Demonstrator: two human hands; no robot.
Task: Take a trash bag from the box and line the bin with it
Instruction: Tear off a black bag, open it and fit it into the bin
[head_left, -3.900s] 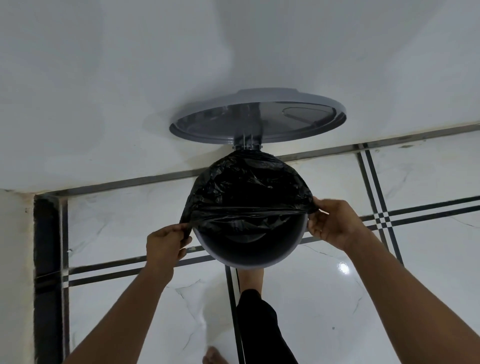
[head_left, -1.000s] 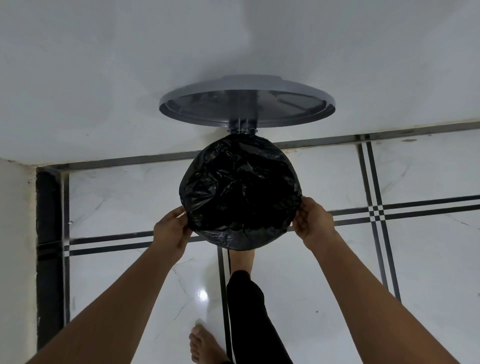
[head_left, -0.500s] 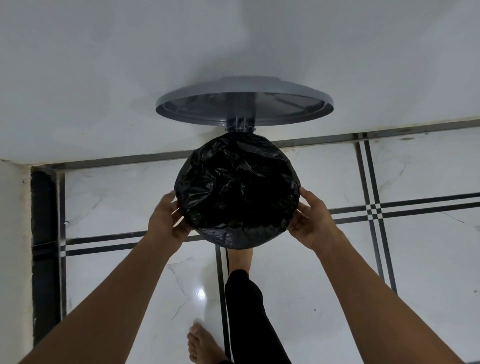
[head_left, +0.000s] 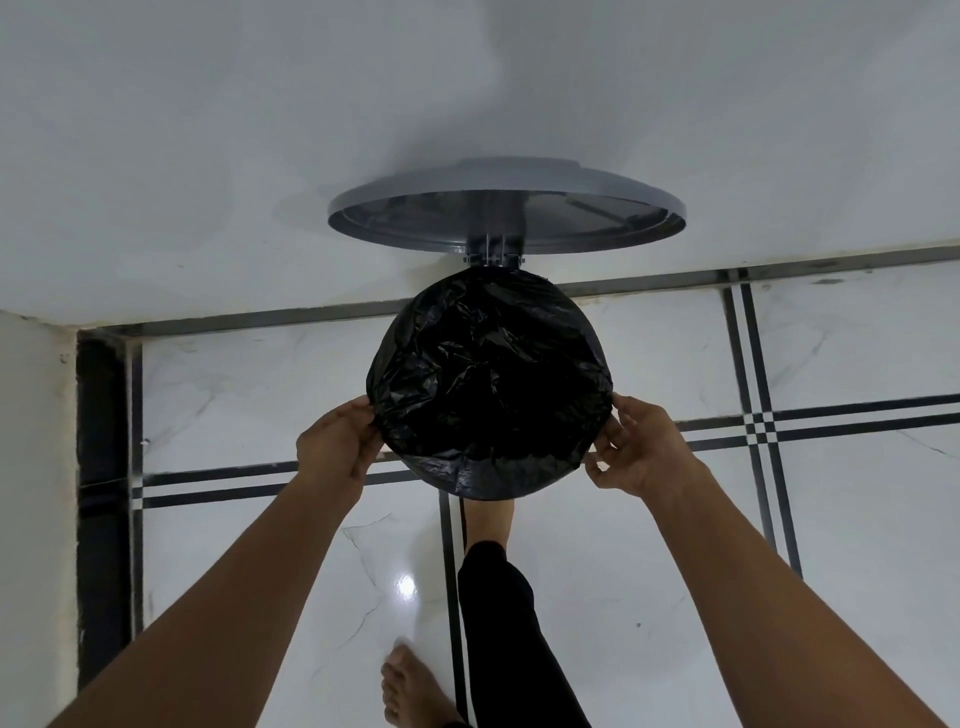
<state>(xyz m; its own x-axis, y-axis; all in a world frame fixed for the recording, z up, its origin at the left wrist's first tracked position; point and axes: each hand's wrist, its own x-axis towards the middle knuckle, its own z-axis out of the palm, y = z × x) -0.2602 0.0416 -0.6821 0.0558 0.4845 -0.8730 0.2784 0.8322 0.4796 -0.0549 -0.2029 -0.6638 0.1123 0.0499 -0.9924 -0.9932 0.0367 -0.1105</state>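
A black trash bag (head_left: 488, 384) is seen stretched over the round mouth of the bin, so that the rim is wrapped on every visible side and the crinkled plastic sags into the opening; the bin's own body is hidden under the bag. The grey lid (head_left: 506, 205) stands raised behind it on its hinge, leaning toward the white wall (head_left: 260, 130).

The bag's edge is gripped on both sides. At the left side of the rim, the plastic is pinched by the left hand (head_left: 335, 447), its fingers curled under the folded-over edge with the thumb on top. At the right side, the hem is held by the right hand (head_left: 636, 452), thumb and curled fingers (head_left: 605, 434) closed on the plastic (the lower fingers are bent in beside it).

The bin stands on a white marble-look floor (head_left: 857, 545) crossed by dark inlaid lines. One bare foot (head_left: 488, 514) is placed right at the bin's base, partly hidden beneath the bag's overhang, above a black trouser leg (head_left: 509, 623); the other foot (head_left: 410, 691) rests nearer the lower edge.
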